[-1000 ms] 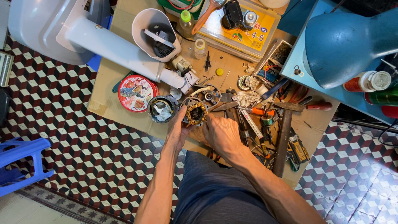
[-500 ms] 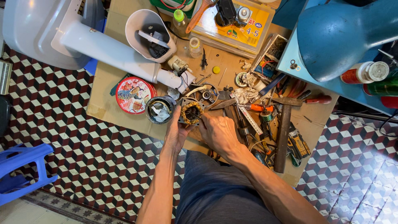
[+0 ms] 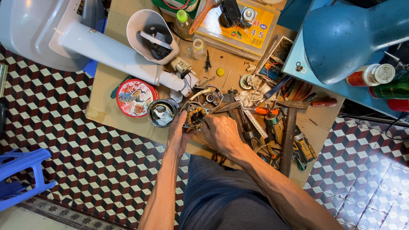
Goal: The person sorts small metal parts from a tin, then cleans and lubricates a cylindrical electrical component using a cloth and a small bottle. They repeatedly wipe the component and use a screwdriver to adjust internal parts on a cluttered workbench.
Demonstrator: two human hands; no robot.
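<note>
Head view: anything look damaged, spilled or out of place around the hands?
The white fan stand lies tipped across the cardboard, its housing open. Tools lie heaped right of the motor stator both hands hold. Nothing spilled.

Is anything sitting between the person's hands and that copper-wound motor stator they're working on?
Nothing visible does. The left hand cups the motor stator from its left side, and the right hand fingers touch its right edge directly.

Both forearms reach up from the bottom of the frame toward its centre. The left hand cups, fingers curled; the right hand sits just beside it, fingers bent inward.
</note>
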